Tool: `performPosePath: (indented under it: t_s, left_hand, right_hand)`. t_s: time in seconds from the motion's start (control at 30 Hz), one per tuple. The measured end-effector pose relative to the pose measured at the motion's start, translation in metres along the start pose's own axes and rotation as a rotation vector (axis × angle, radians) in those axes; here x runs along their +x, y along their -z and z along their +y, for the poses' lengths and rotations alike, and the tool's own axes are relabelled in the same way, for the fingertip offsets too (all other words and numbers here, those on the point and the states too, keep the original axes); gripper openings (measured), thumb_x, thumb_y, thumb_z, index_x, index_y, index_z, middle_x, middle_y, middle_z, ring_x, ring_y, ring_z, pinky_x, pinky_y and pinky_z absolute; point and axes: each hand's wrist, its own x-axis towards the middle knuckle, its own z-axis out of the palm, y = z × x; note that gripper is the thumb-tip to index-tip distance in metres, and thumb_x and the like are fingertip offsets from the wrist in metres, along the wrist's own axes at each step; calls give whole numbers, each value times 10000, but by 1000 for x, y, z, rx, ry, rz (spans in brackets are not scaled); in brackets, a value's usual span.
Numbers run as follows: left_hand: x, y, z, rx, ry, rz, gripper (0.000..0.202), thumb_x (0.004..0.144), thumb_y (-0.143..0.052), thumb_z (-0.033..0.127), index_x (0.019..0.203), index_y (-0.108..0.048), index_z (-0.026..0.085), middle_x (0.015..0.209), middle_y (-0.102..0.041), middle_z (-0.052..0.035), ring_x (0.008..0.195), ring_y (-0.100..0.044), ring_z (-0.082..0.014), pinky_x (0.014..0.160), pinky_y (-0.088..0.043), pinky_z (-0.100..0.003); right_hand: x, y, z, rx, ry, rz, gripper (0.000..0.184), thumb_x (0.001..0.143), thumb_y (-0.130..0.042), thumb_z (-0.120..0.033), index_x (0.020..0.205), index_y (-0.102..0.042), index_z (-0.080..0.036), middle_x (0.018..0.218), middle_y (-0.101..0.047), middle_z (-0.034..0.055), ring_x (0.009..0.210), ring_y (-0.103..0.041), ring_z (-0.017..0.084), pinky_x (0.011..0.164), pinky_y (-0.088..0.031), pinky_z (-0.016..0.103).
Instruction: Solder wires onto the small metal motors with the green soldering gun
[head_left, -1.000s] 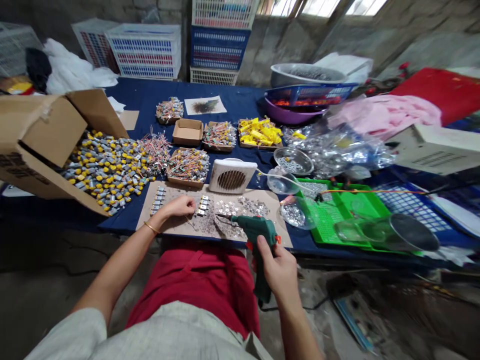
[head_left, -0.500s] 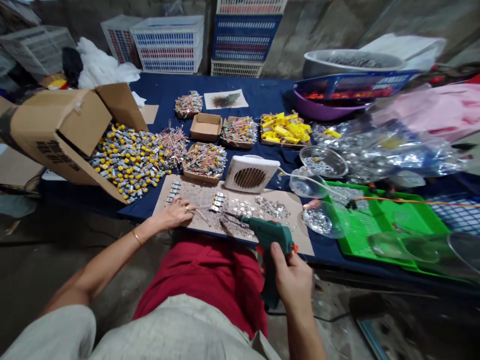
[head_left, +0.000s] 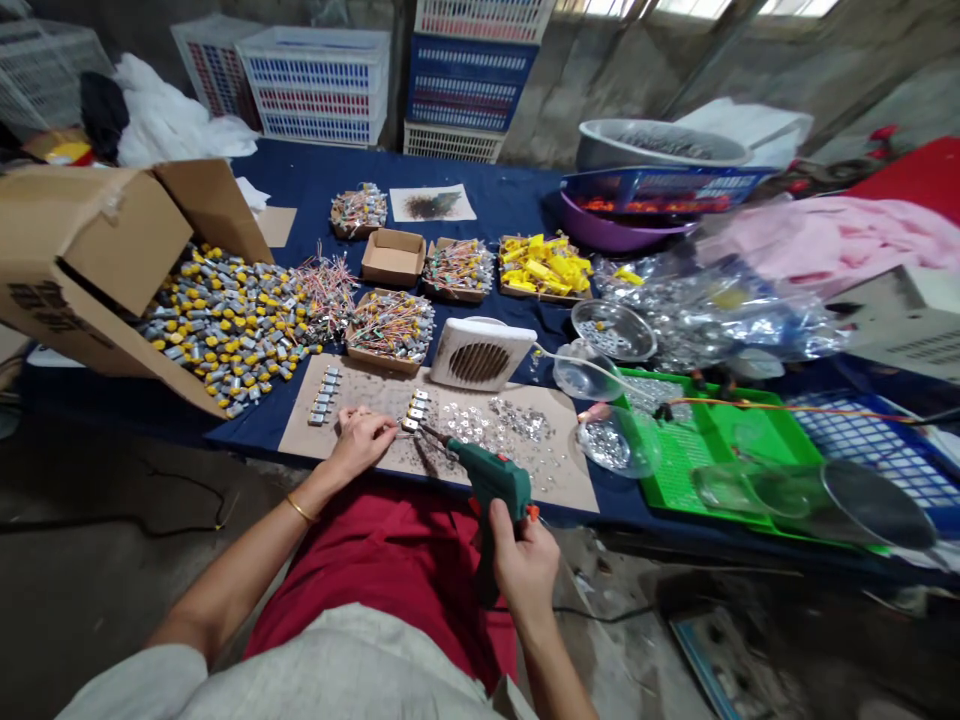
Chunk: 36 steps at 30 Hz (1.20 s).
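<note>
I look down on a long counter draped in smooth navy-blue cloth [head_left: 517, 190]. On its left lies a creased brown cardboard box [head_left: 90, 225], its open flaps turned so that grey-and-yellow cylindrical motors [head_left: 225, 320] heap loosely out, probably for easy picking. In front of me a flat, speckled brown board [head_left: 298, 436] likely shields the cloth from heat. At its back edge leans a white square plastic fan housing [head_left: 484, 354] with a round slatted grille, perhaps to draw off fumes.

My right hand [head_left: 523, 560] has its fingers wrapped round the handle of a green plastic pistol-shaped soldering tool [head_left: 491, 472], slanting its slim dark tip toward a short row of small metal motors [head_left: 415, 408] on the board. My left hand [head_left: 362, 440] lies low just left of that row, perhaps for steadiness; its fingers are drawn together, but I cannot tell whether they pinch anything. Right of the row lie scattered shiny thin metal tabs [head_left: 517, 418], the smallest pieces here.
</note>
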Motion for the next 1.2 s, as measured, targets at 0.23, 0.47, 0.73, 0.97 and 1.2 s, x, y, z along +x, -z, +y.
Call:
performPosePath:
  t_s: [0.23, 0.47, 0.73, 0.97, 1.2]
  left_hand:
    - [1, -6, 6, 48, -24, 59, 168, 869, -553, 299, 806, -691, 230, 904, -698, -27, 978, -529, -208, 932, -222, -405]
    - [2, -10, 3, 48, 1, 62, 128, 832, -572, 263, 767, -672, 218, 924, -688, -35, 985, -517, -214, 929, -229, -404]
    - [2, -11, 3, 53, 18, 56, 129, 827, -567, 261, 761, -670, 217, 915, -683, -38, 973, -512, -215, 934, -231, -404]
    - [2, -11, 2, 26, 15, 71, 115, 820, -580, 258, 761, -673, 224, 932, -686, -30, 998, -520, -214, 936, -232, -405]
    - [3, -12, 2, 44, 26, 57, 124, 824, -573, 259, 759, -671, 221, 908, -683, -40, 991, -519, -222, 932, -238, -411]
  right_hand:
    - [2, -9, -3, -92, 152, -22, 533, 876, -472, -575, 564, -628, -173, 467, -552, 39, 474, -536, 172, 532, -433, 274]
    - [3, -13, -1, -133, 215, -39, 469, 879, -486, -533, 643, -670, -172, 464, -526, 30, 508, -552, 184, 547, -442, 271]
    - [4, -14, -2, -118, 198, -58, 463, 868, -488, -569, 690, -679, -185, 494, -546, 43, 565, -580, 206, 537, -444, 278]
    - [6, -12, -1, -115, 215, -62, 452, 876, -496, -539, 688, -682, -173, 498, -550, 41, 529, -567, 192, 546, -442, 277]
    - [6, -12, -4, -117, 202, -72, 474, 875, -485, -560, 667, -670, -176, 481, -549, 38, 536, -569, 196, 544, -444, 276]
